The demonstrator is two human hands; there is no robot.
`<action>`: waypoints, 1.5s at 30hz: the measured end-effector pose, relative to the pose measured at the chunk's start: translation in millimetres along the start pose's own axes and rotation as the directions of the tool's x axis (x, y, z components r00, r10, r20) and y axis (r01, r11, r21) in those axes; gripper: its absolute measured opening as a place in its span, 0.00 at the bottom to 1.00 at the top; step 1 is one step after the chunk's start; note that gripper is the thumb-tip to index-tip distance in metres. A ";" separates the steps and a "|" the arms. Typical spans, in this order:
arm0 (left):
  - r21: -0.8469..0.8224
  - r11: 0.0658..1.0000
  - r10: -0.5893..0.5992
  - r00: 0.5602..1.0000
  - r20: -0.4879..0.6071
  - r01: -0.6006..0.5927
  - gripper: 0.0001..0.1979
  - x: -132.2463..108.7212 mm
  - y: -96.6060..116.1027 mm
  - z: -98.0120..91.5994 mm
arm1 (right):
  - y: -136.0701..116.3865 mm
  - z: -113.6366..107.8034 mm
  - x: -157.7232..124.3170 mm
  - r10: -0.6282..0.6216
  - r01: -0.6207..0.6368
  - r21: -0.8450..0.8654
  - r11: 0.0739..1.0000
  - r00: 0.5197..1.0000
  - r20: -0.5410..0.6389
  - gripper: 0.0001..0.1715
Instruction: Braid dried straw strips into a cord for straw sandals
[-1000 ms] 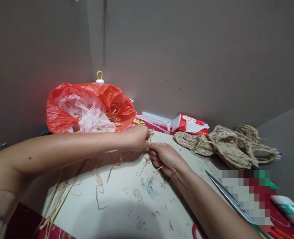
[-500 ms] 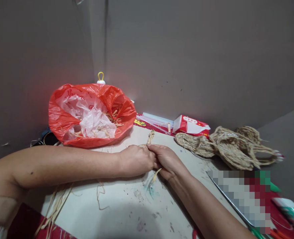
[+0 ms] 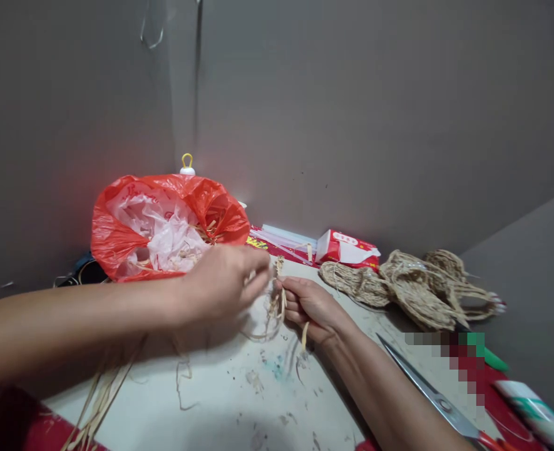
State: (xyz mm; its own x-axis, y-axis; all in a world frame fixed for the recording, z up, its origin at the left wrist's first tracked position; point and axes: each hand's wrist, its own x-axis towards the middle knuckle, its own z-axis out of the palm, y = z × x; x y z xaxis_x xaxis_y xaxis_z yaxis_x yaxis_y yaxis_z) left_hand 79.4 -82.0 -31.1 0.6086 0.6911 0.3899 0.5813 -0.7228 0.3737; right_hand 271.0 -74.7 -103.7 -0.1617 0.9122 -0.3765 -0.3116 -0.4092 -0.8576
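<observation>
Hands (image 3: 230, 280) (image 3: 315, 308) at frayed tan straw braid (image 3: 280, 266)

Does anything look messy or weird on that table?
Yes. The white tabletop is blotched with dark marks and a blue-green smudge, so it looks stained. Loose pale strips straggle at its near left side, while similar bits sit in the red bag. Nothing looks clearly broken.

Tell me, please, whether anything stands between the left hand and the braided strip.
Nothing visible does: the blurred left hand is close beside the braided strip, which the right hand pinches. The red bag lies farther back, outside that gap.
</observation>
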 end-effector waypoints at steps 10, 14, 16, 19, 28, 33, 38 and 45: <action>-0.640 0.249 -0.241 0.686 0.686 0.727 0.12 51.8 -33.8 66.6 | -4.7 -9.6 1.0 0.067 -0.058 -0.071 0.996 0.991 0.120 0.14; -0.684 0.293 -0.240 0.744 0.623 0.668 0.09 49.4 -32.8 70.5 | -7.0 -14.8 0.2 0.088 -0.075 -0.098 0.992 0.987 0.138 0.15; -0.669 0.396 -0.248 0.775 0.581 0.628 0.07 48.5 -35.2 70.7 | -7.7 -16.5 -0.3 0.096 -0.080 -0.111 0.991 0.984 0.148 0.16; -0.591 0.626 -0.254 0.849 0.464 0.510 0.08 46.9 -36.6 72.6 | -8.1 -18.1 -0.7 0.110 -0.086 -0.142 0.986 0.979 0.169 0.17; -0.420 0.863 -0.121 0.922 0.367 0.280 0.09 42.4 -40.2 75.1 | -7.6 -20.8 -1.7 0.104 -0.041 -0.301 0.953 0.975 0.196 0.18; -0.512 0.736 -0.169 0.853 0.494 0.443 0.08 42.6 -47.8 82.0 | -6.7 -17.3 -4.1 0.056 0.007 -0.453 0.891 0.991 0.125 0.17; -0.584 0.464 -0.187 0.718 0.670 0.666 0.11 44.2 -43.6 81.2 | -3.7 -17.1 -3.6 -0.020 0.068 -0.603 0.795 0.996 0.086 0.14; -0.589 0.344 -0.192 0.668 0.719 0.732 0.09 46.4 -44.0 84.7 | -3.5 -17.1 -2.0 -0.153 0.172 -0.762 0.624 0.983 0.096 0.10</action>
State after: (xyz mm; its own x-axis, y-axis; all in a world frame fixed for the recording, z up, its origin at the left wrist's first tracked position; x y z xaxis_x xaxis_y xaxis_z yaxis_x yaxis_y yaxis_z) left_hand 127.8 -18.2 -100.8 0.6834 0.6001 -0.4158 0.3269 0.2577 0.9092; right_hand 288.4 -74.7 -105.9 -0.2011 0.9578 -0.2051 0.4912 -0.0826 -0.8671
